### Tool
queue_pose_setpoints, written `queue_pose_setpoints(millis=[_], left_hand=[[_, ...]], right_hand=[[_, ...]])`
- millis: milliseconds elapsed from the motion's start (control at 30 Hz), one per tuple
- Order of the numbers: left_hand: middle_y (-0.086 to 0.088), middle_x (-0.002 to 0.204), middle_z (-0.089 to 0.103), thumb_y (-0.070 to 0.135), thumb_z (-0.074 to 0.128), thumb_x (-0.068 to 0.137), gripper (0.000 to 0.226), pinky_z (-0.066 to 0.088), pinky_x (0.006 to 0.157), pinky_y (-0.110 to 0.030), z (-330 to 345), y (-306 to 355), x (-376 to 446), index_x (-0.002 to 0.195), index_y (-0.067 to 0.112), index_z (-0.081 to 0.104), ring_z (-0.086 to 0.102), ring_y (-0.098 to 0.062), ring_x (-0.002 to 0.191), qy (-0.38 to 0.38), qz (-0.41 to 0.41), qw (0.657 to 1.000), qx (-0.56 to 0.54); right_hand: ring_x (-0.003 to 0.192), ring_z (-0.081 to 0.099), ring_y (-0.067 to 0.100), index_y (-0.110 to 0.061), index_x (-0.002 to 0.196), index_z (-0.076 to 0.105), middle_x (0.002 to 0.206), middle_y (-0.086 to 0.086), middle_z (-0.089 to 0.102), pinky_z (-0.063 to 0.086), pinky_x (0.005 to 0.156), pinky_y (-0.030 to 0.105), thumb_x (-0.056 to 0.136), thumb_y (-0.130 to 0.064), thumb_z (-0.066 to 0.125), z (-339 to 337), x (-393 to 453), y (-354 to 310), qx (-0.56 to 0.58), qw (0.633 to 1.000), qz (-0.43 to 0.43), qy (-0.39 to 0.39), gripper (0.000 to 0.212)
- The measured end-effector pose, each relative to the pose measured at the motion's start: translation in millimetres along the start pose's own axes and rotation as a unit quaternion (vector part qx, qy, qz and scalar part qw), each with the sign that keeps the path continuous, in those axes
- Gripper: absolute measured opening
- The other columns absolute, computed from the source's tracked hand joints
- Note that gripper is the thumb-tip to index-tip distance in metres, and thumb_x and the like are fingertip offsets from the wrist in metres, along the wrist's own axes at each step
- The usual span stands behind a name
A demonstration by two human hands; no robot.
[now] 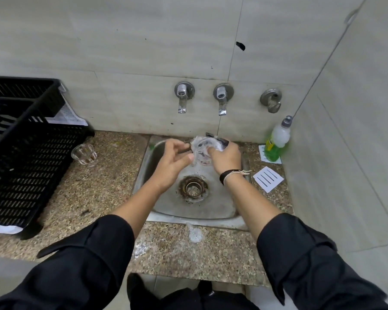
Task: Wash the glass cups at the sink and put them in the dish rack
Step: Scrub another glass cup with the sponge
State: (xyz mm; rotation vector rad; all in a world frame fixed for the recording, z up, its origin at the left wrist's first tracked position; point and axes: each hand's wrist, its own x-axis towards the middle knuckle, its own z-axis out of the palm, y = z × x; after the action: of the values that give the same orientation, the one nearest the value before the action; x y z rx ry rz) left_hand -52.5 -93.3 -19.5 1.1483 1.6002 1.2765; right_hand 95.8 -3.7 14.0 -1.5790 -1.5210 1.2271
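**Soapy cup held over the sink**

You stand at a speckled stone tabletop (94, 198). On its left side sits the big black dish rack (20, 153), with a white mat under it. I cannot see any cup inside it.

The metal sink (211, 211) is set into the tabletop in front of you. Its round drain (193, 187) is in the middle, and the bottom looks wet. Some foam (195, 234) lies on the tabletop just in front of the sink.

Your left hand (173, 162) is over the back of the sink. Its grip is curled on the side of a glass cup (203, 151), thumb and fingers pinching the rim. The cup is tipped with its mouth toward you and it is covered in soap suds.

Your right hand (225, 158) touches the same cup. Its fingers curl around the cup's right side, and something dark shows behind them. I cannot tell what it is. A black band (227, 174) is on that wrist.

A second glass cup (84, 154) stands upright on the tabletop, between the rack and the sink.

A green soap bottle (277, 142) stands in the right back corner. Two taps (183, 97) stick out of the wall above the sink.
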Motion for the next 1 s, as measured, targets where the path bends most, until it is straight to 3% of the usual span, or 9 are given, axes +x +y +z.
queue_pose_setpoints(millis=[67, 100, 200, 300, 400, 567, 733, 833, 1000], left_hand=[[0.001, 0.145, 0.049, 0.036, 0.074, 0.089, 0.074, 0.049, 0.105, -0.033, -1, 8, 4, 0.147, 0.023, 0.030, 0.056, -0.006, 0.126, -0.042, -0.022, 0.998, 0.032], [0.002, 0.143, 0.052, 0.031, 0.073, 0.091, 0.073, 0.048, 0.104, -0.033, 2, 11, 9, 0.150, 0.022, 0.030, 0.057, -0.008, 0.125, -0.052, -0.014, 0.995, 0.089], [0.004, 0.116, 0.066, 0.013, 0.060, 0.095, 0.032, 0.048, 0.093, -0.034, 16, 23, 21, 0.127, 0.017, 0.056, 0.062, -0.014, 0.106, 0.023, 0.023, 0.985, 0.168], [0.005, 0.116, 0.066, 0.017, 0.049, 0.090, 0.038, 0.049, 0.095, -0.032, 19, 20, 23, 0.126, 0.021, 0.061, 0.062, -0.016, 0.110, 0.104, -0.002, 0.988, 0.111], [0.005, 0.112, 0.070, 0.019, 0.048, 0.087, 0.034, 0.053, 0.101, -0.043, 21, 7, 22, 0.116, 0.025, 0.065, 0.065, -0.016, 0.108, 0.127, -0.021, 0.991, 0.031], [0.009, 0.111, 0.065, 0.024, 0.047, 0.085, 0.044, 0.048, 0.091, -0.020, 39, 9, 14, 0.126, 0.013, 0.060, 0.061, -0.005, 0.103, 0.094, 0.009, 0.995, 0.041], [0.000, 0.113, 0.068, 0.009, 0.050, 0.095, 0.029, 0.052, 0.098, -0.037, 30, -5, 24, 0.120, 0.016, 0.064, 0.065, -0.016, 0.106, 0.188, -0.040, 0.979, -0.063], [-0.002, 0.113, 0.068, 0.004, 0.046, 0.096, 0.032, 0.055, 0.094, -0.035, 41, 6, 28, 0.121, 0.017, 0.062, 0.065, -0.019, 0.106, 0.198, -0.056, 0.973, -0.104], [-0.004, 0.102, 0.066, 0.006, 0.044, 0.096, 0.030, 0.051, 0.078, -0.030, 24, 7, 42, 0.120, 0.008, 0.061, 0.063, -0.021, 0.095, 0.265, -0.062, 0.954, -0.128]], right_hand=[[0.104, 0.067, 0.019, -0.014, 0.122, 0.071, 0.113, 0.003, 0.073, 0.046, 0.086, 0.019, 0.084, -0.012, 0.069, -11, 2, -2, -0.092, 0.991, -0.100, -0.020, 0.038], [0.106, 0.067, 0.020, -0.016, 0.124, 0.070, 0.115, 0.004, 0.074, 0.049, 0.091, 0.021, 0.083, -0.013, 0.069, -12, 0, -5, -0.135, 0.981, -0.136, -0.035, 0.041], [0.103, 0.069, 0.028, -0.023, 0.122, 0.070, 0.108, 0.006, 0.076, 0.054, 0.094, 0.036, 0.078, -0.021, 0.065, 2, -8, -10, -0.196, 0.961, -0.182, -0.066, 0.044], [0.100, 0.068, 0.028, -0.023, 0.114, 0.071, 0.101, 0.004, 0.076, 0.054, 0.088, 0.035, 0.080, -0.023, 0.063, 10, -21, -16, -0.118, 0.980, -0.153, -0.045, 0.035], [0.112, 0.064, 0.023, -0.023, 0.128, 0.066, 0.117, 0.003, 0.073, 0.049, 0.094, 0.029, 0.088, -0.021, 0.065, 11, -29, -9, -0.082, 0.989, -0.123, -0.028, 0.041], [0.112, 0.064, 0.024, -0.025, 0.128, 0.065, 0.117, 0.002, 0.073, 0.043, 0.082, 0.022, 0.087, -0.020, 0.064, 13, -21, -5, -0.074, 0.994, -0.073, -0.034, 0.042], [0.105, 0.063, 0.020, -0.023, 0.116, 0.065, 0.106, -0.001, 0.072, 0.040, 0.078, 0.021, 0.086, -0.019, 0.066, 20, -28, -6, -0.063, 0.993, -0.063, -0.071, 0.031], [0.092, 0.067, 0.019, -0.021, 0.100, 0.061, 0.091, -0.005, 0.068, 0.043, 0.071, 0.022, 0.084, -0.019, 0.071, 27, -25, -7, 0.040, 0.997, 0.021, -0.059, 0.019], [0.090, 0.067, 0.012, -0.018, 0.116, 0.067, 0.101, -0.006, 0.071, 0.048, 0.073, 0.021, 0.084, -0.016, 0.069, 36, -32, -19, 0.092, 0.994, 0.002, -0.060, 0.032]])
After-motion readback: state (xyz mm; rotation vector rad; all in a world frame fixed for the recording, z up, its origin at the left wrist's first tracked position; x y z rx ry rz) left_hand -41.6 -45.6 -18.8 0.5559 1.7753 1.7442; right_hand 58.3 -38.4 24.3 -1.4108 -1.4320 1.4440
